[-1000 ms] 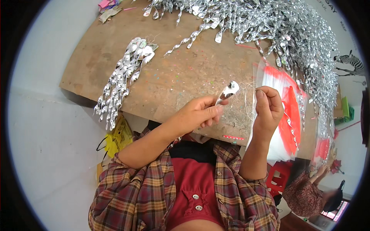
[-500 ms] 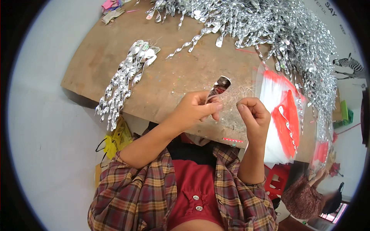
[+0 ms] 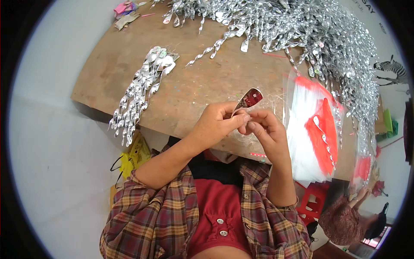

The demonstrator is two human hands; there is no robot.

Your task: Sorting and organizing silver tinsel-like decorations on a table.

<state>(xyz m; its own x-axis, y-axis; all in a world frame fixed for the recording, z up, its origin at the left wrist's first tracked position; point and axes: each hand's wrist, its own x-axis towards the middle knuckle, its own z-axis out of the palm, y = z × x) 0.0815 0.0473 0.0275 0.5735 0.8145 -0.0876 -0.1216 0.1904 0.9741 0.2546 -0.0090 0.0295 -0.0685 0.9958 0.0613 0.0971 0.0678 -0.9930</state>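
Observation:
Over the front of the brown table, my left hand (image 3: 217, 123) is closed, pinching a shiny metallic strip (image 3: 251, 98). The strip's wide rounded end, with a small hole, sticks up above the fingers and reflects dark red. My right hand (image 3: 271, 129) is closed too, its fingertips meeting the left ones. A fine pale thread (image 3: 246, 137) loops just below the pinched fingers, apparently held in the right hand; its ends are hidden. Loose pale threads (image 3: 274, 101) lie on the table behind the right hand.
A bundle of silver twisted strips (image 3: 144, 82) lies at the left. A large heap of them (image 3: 310, 34) covers the far right. Clear plastic bags with red parts (image 3: 308, 125) lie at the right. Beyond the table is another person (image 3: 345, 216). A yellow bag (image 3: 133, 153) hangs below the left edge.
My right hand has moved left, bringing its fingertips to those of my left hand. The metallic strip has turned, showing more of its wide end.

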